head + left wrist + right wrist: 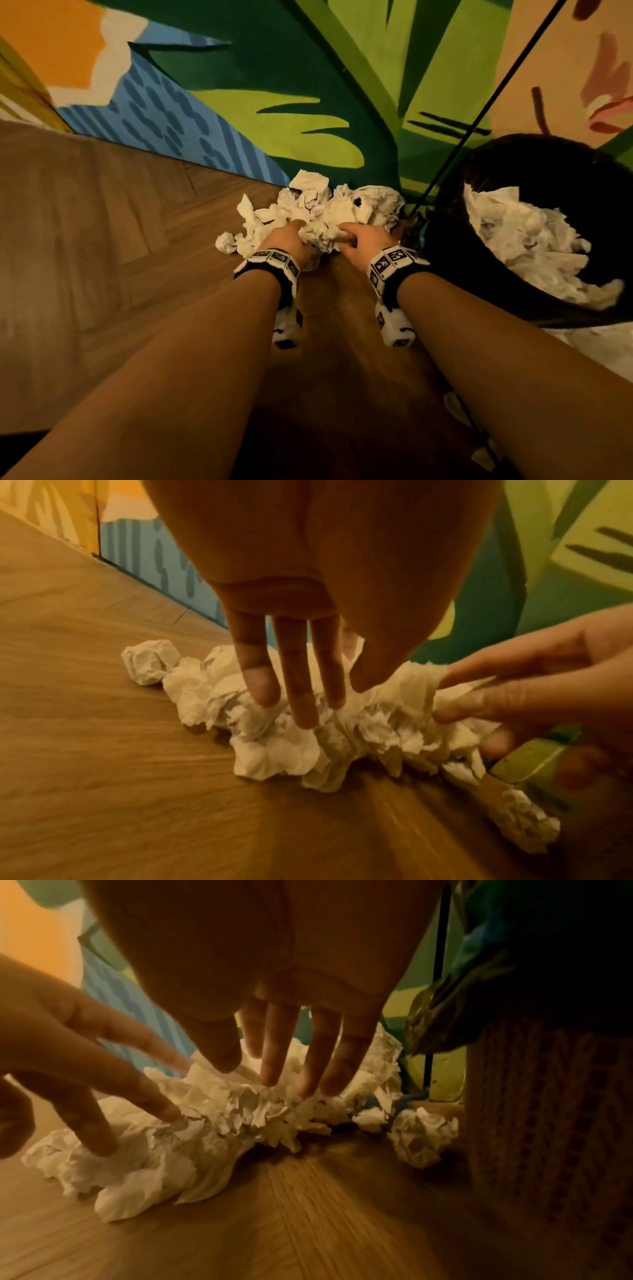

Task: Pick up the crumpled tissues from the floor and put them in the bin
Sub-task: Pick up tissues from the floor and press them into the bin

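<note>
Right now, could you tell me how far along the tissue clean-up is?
Partly done. The bin already holds a heap of tissues. In hand: the left hand and right hand are both down on the floor pile, fingers spread over it, nothing lifted yet. Left: that whole pile, plus a loose ball at its left edge and another beside the bin.

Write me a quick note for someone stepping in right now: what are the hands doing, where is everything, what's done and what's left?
Left hand: open, straight fingers pressing on the tissue pile.
Right hand: open, fingers spread on the same pile; nothing gripped yet.
Pile lies on the floor by the wall, left of the bin. One loose ball sits beside the bin, another at the pile's far left.
Done: some tissues are already in the bin.
Left: gather the pile and both balls, drop them in.
</note>
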`<state>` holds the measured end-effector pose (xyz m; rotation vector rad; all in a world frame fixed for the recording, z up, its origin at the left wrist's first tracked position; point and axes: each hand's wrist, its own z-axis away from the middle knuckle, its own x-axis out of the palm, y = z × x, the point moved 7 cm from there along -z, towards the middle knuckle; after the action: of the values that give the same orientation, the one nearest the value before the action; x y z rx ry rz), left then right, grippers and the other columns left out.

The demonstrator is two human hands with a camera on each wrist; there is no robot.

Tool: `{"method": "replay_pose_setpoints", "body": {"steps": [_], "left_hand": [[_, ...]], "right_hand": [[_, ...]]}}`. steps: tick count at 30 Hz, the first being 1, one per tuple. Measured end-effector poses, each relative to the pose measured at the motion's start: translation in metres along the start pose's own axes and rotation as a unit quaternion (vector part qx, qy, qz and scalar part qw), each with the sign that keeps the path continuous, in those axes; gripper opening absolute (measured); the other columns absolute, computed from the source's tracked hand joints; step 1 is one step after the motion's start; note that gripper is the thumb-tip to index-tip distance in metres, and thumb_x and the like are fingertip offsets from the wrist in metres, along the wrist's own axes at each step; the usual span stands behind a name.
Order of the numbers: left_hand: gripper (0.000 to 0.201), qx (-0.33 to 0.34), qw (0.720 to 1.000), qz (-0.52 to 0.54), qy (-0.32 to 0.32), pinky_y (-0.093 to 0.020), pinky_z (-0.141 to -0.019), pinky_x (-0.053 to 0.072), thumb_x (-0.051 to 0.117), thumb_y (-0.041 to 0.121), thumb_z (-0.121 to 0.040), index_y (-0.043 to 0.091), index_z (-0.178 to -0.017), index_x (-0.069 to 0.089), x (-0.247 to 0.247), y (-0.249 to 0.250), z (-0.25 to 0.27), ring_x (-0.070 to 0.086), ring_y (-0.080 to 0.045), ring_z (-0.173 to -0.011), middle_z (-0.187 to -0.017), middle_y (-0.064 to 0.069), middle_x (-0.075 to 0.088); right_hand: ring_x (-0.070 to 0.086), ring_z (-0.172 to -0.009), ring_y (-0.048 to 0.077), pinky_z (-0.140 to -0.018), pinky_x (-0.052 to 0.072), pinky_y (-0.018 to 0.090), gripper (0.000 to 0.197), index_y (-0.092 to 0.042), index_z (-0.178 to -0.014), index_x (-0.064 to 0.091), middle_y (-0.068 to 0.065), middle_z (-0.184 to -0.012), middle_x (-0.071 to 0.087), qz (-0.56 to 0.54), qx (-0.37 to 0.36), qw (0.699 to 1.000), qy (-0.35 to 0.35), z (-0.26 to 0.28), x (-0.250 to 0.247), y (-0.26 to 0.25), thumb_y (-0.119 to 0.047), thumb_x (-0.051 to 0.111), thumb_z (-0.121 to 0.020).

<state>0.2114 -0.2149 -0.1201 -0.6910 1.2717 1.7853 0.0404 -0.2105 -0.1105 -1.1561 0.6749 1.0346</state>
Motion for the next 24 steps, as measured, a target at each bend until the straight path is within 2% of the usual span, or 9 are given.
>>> {"method": "replay_pose_setpoints", "body": {"steps": [3,7,10,12,14,15,18,21,24], "left_hand": [[0.030,-0.017,1.000,-0.015,0.006,-0.032,-0.079,0.050,0.064,0.031,-0.086,0.022,-0.114,0.067,0.004,-0.009,0.001,0.064,-0.028,-0.099,-0.111,-0.007,0.069],[0.018,-0.006,0.999,0.009,0.040,-0.030,-0.070,0.045,0.057,0.034,-0.092,0.020,-0.097,0.068,0.003,-0.012,0.006,0.061,-0.024,-0.088,-0.096,-0.003,0.066],[0.025,0.011,0.995,0.069,0.075,-0.029,-0.063,0.034,0.050,0.028,-0.093,0.015,-0.071,0.050,0.004,-0.010,0.013,0.051,-0.027,-0.076,-0.081,-0.008,0.053],[0.032,-0.020,0.991,0.109,0.076,-0.028,-0.054,0.028,0.051,0.028,-0.090,0.016,-0.062,0.042,0.010,-0.017,0.019,0.048,-0.027,-0.068,-0.066,-0.005,0.048],[0.030,-0.044,0.990,0.125,0.044,-0.028,-0.054,0.034,0.055,0.033,-0.089,0.016,-0.065,0.050,0.021,-0.022,0.025,0.054,-0.028,-0.070,-0.063,-0.002,0.052],[0.026,-0.050,0.991,0.125,0.026,-0.030,-0.060,0.043,0.057,0.036,-0.088,0.014,-0.073,0.057,0.027,-0.024,0.028,0.059,-0.029,-0.076,-0.069,-0.003,0.058],[0.034,-0.049,0.991,0.124,0.011,-0.040,-0.081,0.056,0.062,0.035,-0.086,0.006,-0.104,0.065,0.038,-0.031,0.035,0.066,-0.032,-0.090,-0.097,-0.014,0.069],[0.025,-0.047,0.989,0.129,0.048,-0.030,-0.072,0.050,0.060,0.030,-0.087,0.016,-0.108,0.057,0.037,-0.041,0.041,0.061,-0.026,-0.081,-0.095,-0.007,0.064],[0.018,-0.075,0.981,0.165,0.073,-0.022,-0.055,0.045,0.064,0.032,-0.085,0.025,-0.098,0.052,0.038,-0.054,0.047,0.061,-0.014,-0.061,-0.086,-0.001,0.066]], "right_hand": [[0.062,-0.091,0.012,-0.076,0.046,0.021,0.019,-0.030,-0.107,0.072,-0.007,-0.105,0.071,-0.040,0.001,0.998,0.037,-0.002,0.001,0.004,-0.032,0.066,-0.090],[0.061,-0.084,0.013,-0.070,0.049,0.026,0.007,-0.031,-0.092,0.069,-0.005,-0.094,0.068,-0.067,-0.004,0.997,0.047,0.006,0.006,0.008,-0.026,0.064,-0.089],[0.057,-0.095,0.021,-0.080,0.051,0.031,0.028,-0.036,-0.104,0.055,-0.003,-0.112,0.048,-0.078,-0.029,0.994,0.067,0.007,0.007,0.005,-0.024,0.068,-0.083],[0.049,-0.118,0.027,-0.096,0.046,0.032,0.051,-0.044,-0.124,0.051,0.001,-0.136,0.034,-0.053,-0.041,0.998,0.014,0.004,0.018,0.000,-0.026,0.072,-0.080],[0.034,-0.134,0.029,-0.111,0.035,0.036,0.053,-0.042,-0.130,0.054,0.003,-0.149,0.025,0.008,-0.051,0.998,-0.039,0.003,0.032,-0.005,-0.028,0.073,-0.083],[0.035,-0.135,0.029,-0.112,0.034,0.036,0.045,-0.036,-0.128,0.059,0.004,-0.149,0.028,0.037,-0.053,0.997,-0.048,0.003,0.039,-0.007,-0.027,0.071,-0.086],[0.055,-0.113,0.029,-0.098,0.046,0.034,0.021,-0.021,-0.110,0.070,0.007,-0.129,0.053,0.027,-0.014,0.999,-0.044,0.010,0.050,-0.001,-0.017,0.059,-0.093],[0.058,-0.105,0.023,-0.086,0.044,0.024,0.022,-0.020,-0.106,0.071,0.006,-0.116,0.061,-0.076,0.012,0.997,0.009,0.030,0.054,0.015,-0.011,0.053,-0.096],[0.054,-0.107,0.024,-0.088,0.040,0.025,0.026,-0.015,-0.113,0.066,0.008,-0.118,0.055,-0.159,0.044,0.984,0.061,0.047,0.053,0.032,-0.011,0.044,-0.100]]}}
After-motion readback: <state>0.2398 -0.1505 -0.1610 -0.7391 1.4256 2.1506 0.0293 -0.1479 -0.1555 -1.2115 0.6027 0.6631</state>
